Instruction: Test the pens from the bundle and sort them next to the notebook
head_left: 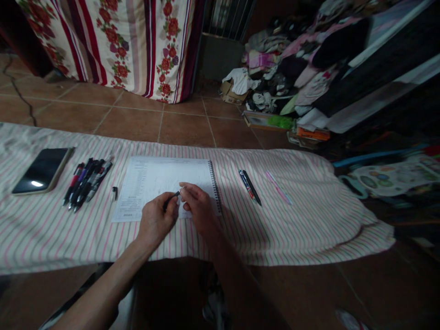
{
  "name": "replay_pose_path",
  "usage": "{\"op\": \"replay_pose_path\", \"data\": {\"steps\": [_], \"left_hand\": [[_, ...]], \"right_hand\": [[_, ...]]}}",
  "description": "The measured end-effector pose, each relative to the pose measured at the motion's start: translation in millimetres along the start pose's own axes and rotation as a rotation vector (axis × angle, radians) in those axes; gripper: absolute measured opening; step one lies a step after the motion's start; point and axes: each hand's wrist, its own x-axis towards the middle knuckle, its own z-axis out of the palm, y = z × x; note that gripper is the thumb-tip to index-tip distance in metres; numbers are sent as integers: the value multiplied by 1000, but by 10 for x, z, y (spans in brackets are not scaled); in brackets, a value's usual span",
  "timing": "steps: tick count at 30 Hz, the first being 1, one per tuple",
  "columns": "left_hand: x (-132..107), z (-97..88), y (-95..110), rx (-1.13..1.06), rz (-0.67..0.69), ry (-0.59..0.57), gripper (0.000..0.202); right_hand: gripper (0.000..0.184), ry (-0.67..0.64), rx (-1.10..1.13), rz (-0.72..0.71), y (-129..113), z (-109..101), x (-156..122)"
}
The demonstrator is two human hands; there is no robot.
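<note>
My left hand (158, 217) is closed around a black pen (171, 199) above the lower part of a spiral notebook (172, 172). At the pen's upper right end, the fingers of my right hand (198, 205) pinch its tip; whether a small part sits between them is too small to make out. Left of the notebook lies a short pen cap (114, 193), black at one end and clear at the other. Beyond it is a bunch of several pens (87, 181). Two pens (250, 187) lie side by side to the right, and a pink and white pen (279, 188) lies past them.
A smartphone (43, 170) lies at the left on the striped cloth (302, 220) that covers the table. Behind stands a tiled floor (137, 117) with a flowered curtain (120, 46). Heaped clothes (275, 64) and boxes fill the back right.
</note>
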Motion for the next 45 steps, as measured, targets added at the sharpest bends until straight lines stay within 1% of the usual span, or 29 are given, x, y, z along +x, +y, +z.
{"op": "replay_pose_path", "data": {"steps": [6, 11, 15, 20, 23, 30, 35, 38, 41, 45], "left_hand": [[-13, 1, 26, 25, -7, -19, 29], [-17, -5, 10, 37, -8, -22, 29], [-6, -7, -1, 22, -1, -15, 29], [-1, -11, 11, 44, 1, -9, 28], [-7, -17, 19, 49, 4, -9, 28], [-15, -19, 6, 72, 8, -12, 28], [-16, -22, -5, 113, -12, -9, 27], [-10, -52, -6, 143, -14, 4, 27], [1, -85, -19, 175, -27, 30, 28], [13, -101, -49, 203, -27, 40, 28]], "right_hand": [[24, 71, -91, -13, -8, -3, 1], [18, 45, -66, -9, -7, -19, 7], [20, 11, -24, -19, -2, -12, 4], [21, 70, 1, -20, 5, -4, 4], [21, 82, -2, -6, -9, 1, -4], [23, 142, -3, -26, -28, 6, -13], [25, 172, -9, -52, 11, -37, 40], [24, 203, -125, -116, 64, -100, 106], [22, 205, -340, -203, 109, -177, 160], [15, 197, -636, -363, 101, -235, 154]]}}
